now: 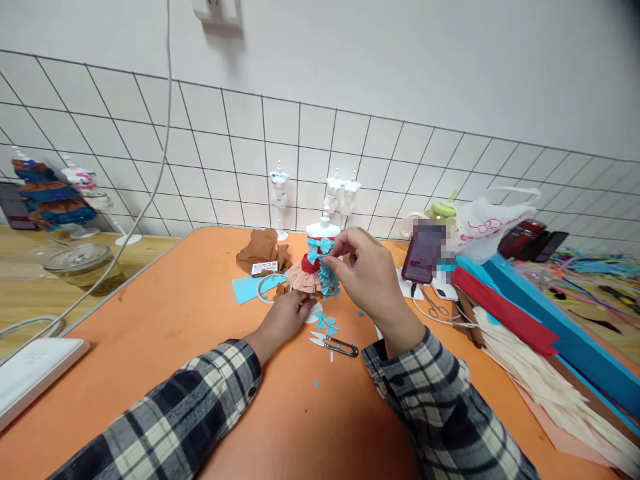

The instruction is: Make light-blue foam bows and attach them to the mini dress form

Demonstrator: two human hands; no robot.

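Note:
A small white dress-form mannequin stands upright in the middle, wearing a dress of red, peach and blue crepe paper with a ruffled skirt. My right hand is at its bodice, thumb and forefinger pinched on a small blue paper bow. Low at the stand, below the skirt, my left hand is closed around the mannequin's stem; its fingertips are partly hidden. Loose blue bows lie in front of the round white base. Black-handled thread snips rest nearer me.
Brown crepe paper, a blue sheet and a tape roll lie left of the mannequin. A phone, scissors and crepe strips are at right. More mannequins stand by the wire grid.

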